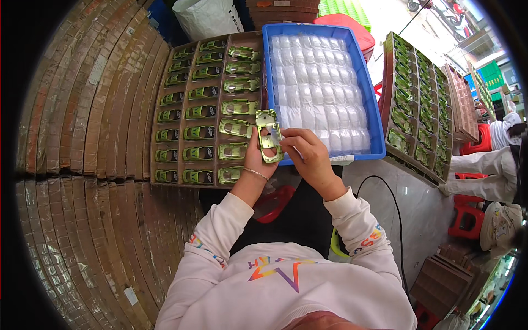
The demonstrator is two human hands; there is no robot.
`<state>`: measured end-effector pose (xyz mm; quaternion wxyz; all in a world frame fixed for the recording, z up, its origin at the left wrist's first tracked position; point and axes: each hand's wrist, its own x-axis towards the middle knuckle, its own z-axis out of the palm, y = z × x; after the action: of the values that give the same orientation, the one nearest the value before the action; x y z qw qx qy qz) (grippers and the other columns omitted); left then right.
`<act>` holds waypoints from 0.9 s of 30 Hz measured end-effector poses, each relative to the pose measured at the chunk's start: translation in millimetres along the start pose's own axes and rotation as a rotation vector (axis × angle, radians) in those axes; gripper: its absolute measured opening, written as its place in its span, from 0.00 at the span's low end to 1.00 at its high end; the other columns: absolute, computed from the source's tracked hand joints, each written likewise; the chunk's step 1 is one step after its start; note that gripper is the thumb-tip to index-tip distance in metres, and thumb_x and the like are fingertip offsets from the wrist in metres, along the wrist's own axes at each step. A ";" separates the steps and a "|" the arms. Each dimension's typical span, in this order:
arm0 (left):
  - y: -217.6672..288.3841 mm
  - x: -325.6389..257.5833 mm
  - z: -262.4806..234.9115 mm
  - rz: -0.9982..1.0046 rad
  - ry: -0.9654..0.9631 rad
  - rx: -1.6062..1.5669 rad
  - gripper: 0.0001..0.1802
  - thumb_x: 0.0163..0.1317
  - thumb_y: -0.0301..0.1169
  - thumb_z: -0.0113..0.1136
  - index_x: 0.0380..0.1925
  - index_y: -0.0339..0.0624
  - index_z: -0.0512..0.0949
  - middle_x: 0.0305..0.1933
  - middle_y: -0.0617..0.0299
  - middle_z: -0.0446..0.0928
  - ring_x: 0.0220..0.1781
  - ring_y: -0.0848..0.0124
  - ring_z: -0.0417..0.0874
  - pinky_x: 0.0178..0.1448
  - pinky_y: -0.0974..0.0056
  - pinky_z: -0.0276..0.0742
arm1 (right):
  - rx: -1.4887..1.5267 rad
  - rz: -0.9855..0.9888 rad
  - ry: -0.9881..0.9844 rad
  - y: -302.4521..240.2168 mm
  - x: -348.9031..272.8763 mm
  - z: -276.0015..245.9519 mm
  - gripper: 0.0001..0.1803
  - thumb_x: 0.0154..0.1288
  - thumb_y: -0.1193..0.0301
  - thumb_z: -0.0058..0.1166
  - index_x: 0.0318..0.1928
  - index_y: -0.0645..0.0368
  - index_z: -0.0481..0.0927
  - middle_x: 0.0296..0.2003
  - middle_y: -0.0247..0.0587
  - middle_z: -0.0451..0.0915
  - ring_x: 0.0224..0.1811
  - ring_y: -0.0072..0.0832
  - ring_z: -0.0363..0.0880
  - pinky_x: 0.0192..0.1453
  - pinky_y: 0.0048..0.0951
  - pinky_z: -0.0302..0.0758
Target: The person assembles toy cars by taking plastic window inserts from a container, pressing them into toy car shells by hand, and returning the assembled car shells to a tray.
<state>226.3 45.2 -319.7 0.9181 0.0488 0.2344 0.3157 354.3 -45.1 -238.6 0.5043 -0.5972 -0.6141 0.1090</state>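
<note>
Hands meet above the near edge of the trays; the left hand (257, 157) is clamped on a green metal shell (268, 135), gripping its near end from the left so the piece stands upright, its hollow side facing the camera; the right hand (309, 157) is pinched together at the shell's right edge, fingertips (286, 144) touching it, though whether they hold a small part there cannot be told; a thin bracelet (256, 174) circles the left wrist. Left of the hands lies a brown compartment tray (190, 181) filled with rows of matching green shells; just beyond the hands sits a blue crate (376, 132) packed with small clear plastic pieces; farther right a second tray of green shells (418, 110) leans tilted. Stacked cardboard (93, 121) fills the left side; a black cable (393, 209) runs over the pale floor at right.
</note>
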 end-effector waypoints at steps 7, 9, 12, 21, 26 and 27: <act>1.2 -1.1 7.0 -0.041 -0.019 0.028 0.28 0.73 0.55 0.40 0.52 0.43 0.73 0.49 0.52 0.79 0.48 0.59 0.81 0.53 0.57 0.78 | -0.251 -0.067 -0.181 4.7 -13.6 13.9 0.09 0.56 0.76 0.61 0.38 0.56 0.79 0.37 0.37 0.78 0.39 0.37 0.76 0.42 0.34 0.75; 1.8 -1.8 8.8 -0.055 -0.017 0.073 0.28 0.72 0.55 0.40 0.52 0.44 0.73 0.48 0.52 0.79 0.46 0.59 0.82 0.52 0.56 0.78 | -0.293 -0.101 -0.161 6.9 -14.9 13.4 0.10 0.55 0.77 0.60 0.39 0.55 0.80 0.36 0.36 0.78 0.39 0.36 0.76 0.41 0.34 0.75; -0.4 -4.1 12.7 -0.059 0.007 0.064 0.28 0.72 0.55 0.40 0.52 0.43 0.73 0.48 0.52 0.79 0.46 0.58 0.82 0.52 0.56 0.79 | -0.348 -0.140 -0.134 6.1 -16.6 15.2 0.14 0.51 0.77 0.59 0.42 0.54 0.81 0.35 0.33 0.78 0.36 0.34 0.76 0.40 0.33 0.75; -3.0 -0.9 10.6 -0.048 -0.009 0.043 0.29 0.72 0.56 0.39 0.54 0.43 0.72 0.49 0.51 0.79 0.46 0.58 0.81 0.53 0.56 0.79 | -0.418 -0.216 -0.081 5.6 -14.1 19.1 0.15 0.47 0.76 0.60 0.39 0.51 0.83 0.33 0.30 0.76 0.32 0.29 0.75 0.37 0.31 0.74; -3.6 -1.4 13.0 -0.047 0.003 0.032 0.29 0.72 0.57 0.39 0.55 0.44 0.71 0.49 0.51 0.79 0.46 0.61 0.81 0.53 0.57 0.79 | -0.462 -0.219 -0.099 6.0 -13.1 20.2 0.12 0.48 0.74 0.60 0.38 0.51 0.83 0.30 0.29 0.74 0.33 0.28 0.75 0.38 0.30 0.73; -5.1 -0.5 12.5 -0.041 0.016 0.059 0.29 0.72 0.57 0.39 0.55 0.44 0.71 0.49 0.51 0.79 0.47 0.62 0.81 0.52 0.58 0.78 | -0.468 -0.215 -0.118 8.7 -13.4 21.0 0.12 0.49 0.73 0.60 0.38 0.51 0.83 0.30 0.29 0.74 0.33 0.28 0.75 0.39 0.30 0.73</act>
<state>234.6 41.5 -309.6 0.9207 0.0684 0.2520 0.2902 341.0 -44.2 -261.4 0.3243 -0.6216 -0.7109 -0.0556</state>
